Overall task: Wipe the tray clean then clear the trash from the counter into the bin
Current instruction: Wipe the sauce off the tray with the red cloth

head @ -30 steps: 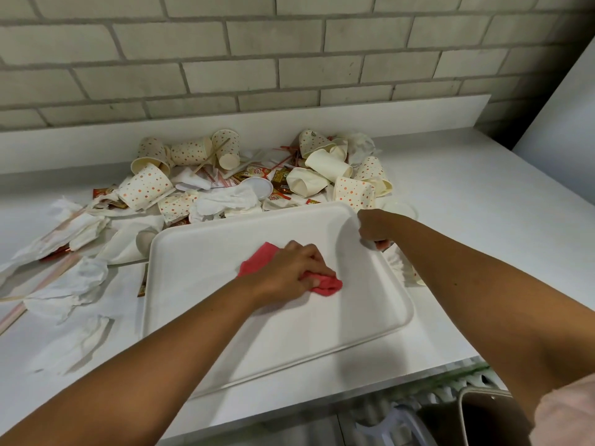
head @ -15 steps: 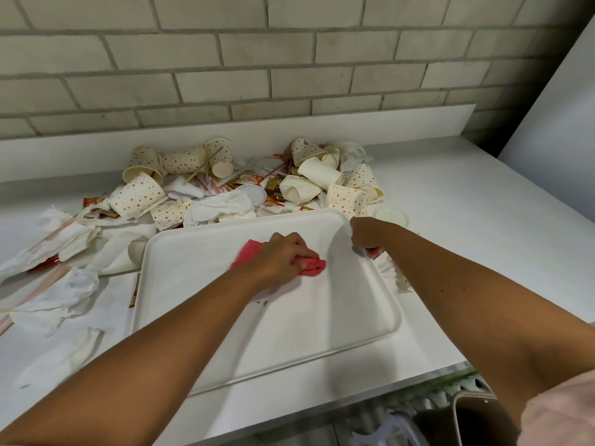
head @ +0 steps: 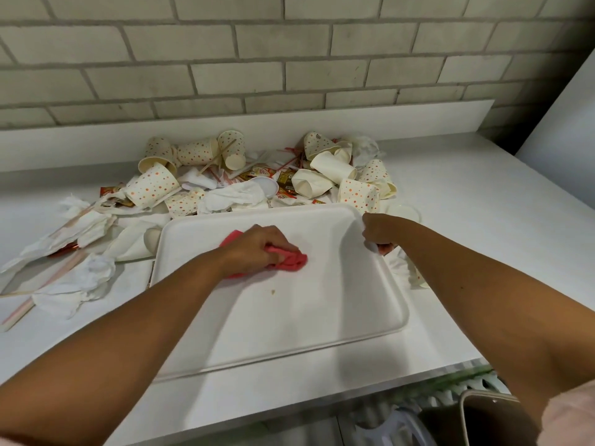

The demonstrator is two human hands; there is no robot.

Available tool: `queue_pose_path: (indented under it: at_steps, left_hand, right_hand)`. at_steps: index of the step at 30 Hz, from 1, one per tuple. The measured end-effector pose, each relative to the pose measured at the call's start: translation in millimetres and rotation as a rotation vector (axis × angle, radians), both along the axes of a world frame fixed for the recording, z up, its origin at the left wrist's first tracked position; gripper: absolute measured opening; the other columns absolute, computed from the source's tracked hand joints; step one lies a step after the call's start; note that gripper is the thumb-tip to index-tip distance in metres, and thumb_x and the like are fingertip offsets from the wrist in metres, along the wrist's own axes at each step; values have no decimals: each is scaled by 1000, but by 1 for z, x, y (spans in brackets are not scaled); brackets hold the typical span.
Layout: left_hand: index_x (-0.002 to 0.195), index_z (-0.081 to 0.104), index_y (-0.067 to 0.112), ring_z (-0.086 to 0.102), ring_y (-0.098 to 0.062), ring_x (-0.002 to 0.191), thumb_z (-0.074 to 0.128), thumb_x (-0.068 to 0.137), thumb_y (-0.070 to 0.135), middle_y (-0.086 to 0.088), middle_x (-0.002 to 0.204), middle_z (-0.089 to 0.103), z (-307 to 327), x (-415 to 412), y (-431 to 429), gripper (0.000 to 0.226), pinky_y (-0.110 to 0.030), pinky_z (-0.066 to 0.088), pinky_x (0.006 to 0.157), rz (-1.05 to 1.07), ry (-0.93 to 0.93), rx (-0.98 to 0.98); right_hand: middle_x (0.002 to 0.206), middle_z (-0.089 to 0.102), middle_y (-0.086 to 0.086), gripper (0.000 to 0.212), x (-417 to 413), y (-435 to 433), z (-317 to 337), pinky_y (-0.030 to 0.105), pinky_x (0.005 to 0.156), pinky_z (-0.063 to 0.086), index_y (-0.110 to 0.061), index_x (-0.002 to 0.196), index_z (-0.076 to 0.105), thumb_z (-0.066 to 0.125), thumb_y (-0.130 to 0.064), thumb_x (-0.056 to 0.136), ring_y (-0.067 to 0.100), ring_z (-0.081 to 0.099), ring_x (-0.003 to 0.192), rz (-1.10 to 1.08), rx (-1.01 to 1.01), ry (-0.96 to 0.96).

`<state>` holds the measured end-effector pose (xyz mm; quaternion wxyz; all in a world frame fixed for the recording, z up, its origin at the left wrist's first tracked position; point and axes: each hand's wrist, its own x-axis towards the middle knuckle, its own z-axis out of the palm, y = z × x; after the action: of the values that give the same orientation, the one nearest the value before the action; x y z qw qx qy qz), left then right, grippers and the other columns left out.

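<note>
Both forearms [head: 128, 342] bare, wrist to elbow. Pale pink sleeve [head: 571, 416] on the right upper arm; fabric looks soft, perhaps knit, too blurred to say

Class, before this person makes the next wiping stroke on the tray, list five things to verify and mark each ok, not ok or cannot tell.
1. The left hand grips the cloth: ok.
2. The right hand holds the tray by its far right rim: ok.
3. The tray is clean: not ok, a small brown spot lies just in front of the cloth.
4. The counter is free of trash: not ok, cups and napkins lie piled beside and behind the tray.
5. The bin is ready to take trash: cannot tell, only part of its rim shows.
</note>
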<state>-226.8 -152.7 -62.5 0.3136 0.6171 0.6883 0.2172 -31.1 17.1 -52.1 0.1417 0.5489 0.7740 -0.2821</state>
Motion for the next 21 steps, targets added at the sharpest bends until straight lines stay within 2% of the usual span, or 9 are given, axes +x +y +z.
queue_pose_path:
  at_steps: [2,4,5,9,12,14,16,19,21]
  left_hand:
    - [111,68,29,52,-6,108,63,86,15,10,113,59,-5,2,7,29,-6,38,89,69,48,37]
    - [112,68,28,48,-11,112,62,87,18,8,113,57,-10,17,13,28,-22,37,102,29,47,36]
    - [114,67,28,45,-11,112,61,88,18,7,114,57,-11,28,13,28,-24,34,103,-17,61,31]
    - [114,66,32,38,-11,108,59,88,17,12,115,56,-17,62,-3,31,-20,28,100,-282,91,31]
    - [105,72,22,48,-11,105,62,80,10,14,103,58,-15,55,-20,29,-20,35,99,-373,-40,-70]
    - [97,75,12,55,-11,100,63,75,0,11,97,61,-6,45,-26,28,-21,43,92,-325,-198,-155]
    - [94,75,12,57,-10,101,63,69,5,7,100,64,2,37,-27,28,-21,45,91,-274,-245,-128]
    - [96,74,19,54,-6,111,66,74,10,7,113,61,13,22,-29,24,-19,41,96,-85,-332,61]
    - [92,72,23,55,-3,106,65,82,4,9,108,61,20,8,-36,23,-21,41,95,172,-368,235]
  right_hand:
    - [23,40,-23,33,-1,0,-1,18,42,50,-17,66,37,51,0,91,0,47,22,14,6,0]
    - [23,41,-19,31,-2,1,-2,28,60,52,-14,66,39,53,2,89,6,53,29,22,8,13]
    - [23,42,-18,30,-2,1,-2,29,62,52,-13,66,40,53,2,88,10,56,36,31,17,12]
    - [23,41,-21,31,-3,1,-1,28,55,51,-15,66,39,54,2,87,17,55,52,66,38,-8]
    - [23,39,-23,33,-2,-1,2,14,33,45,-16,66,36,53,2,88,5,51,26,83,60,-45]
    - [22,38,-22,34,-2,-1,2,13,30,42,-16,66,36,52,3,89,0,46,21,76,61,-52]
    - [22,38,-22,34,-3,-2,1,22,41,48,-16,66,36,52,4,88,-1,45,21,65,61,-41]
    - [22,38,-20,34,-4,-2,1,27,56,51,-15,65,38,53,4,88,5,52,28,90,98,-52]
    - [21,40,-15,33,-3,-8,6,24,54,50,-13,63,40,54,5,86,9,53,34,90,114,-96]
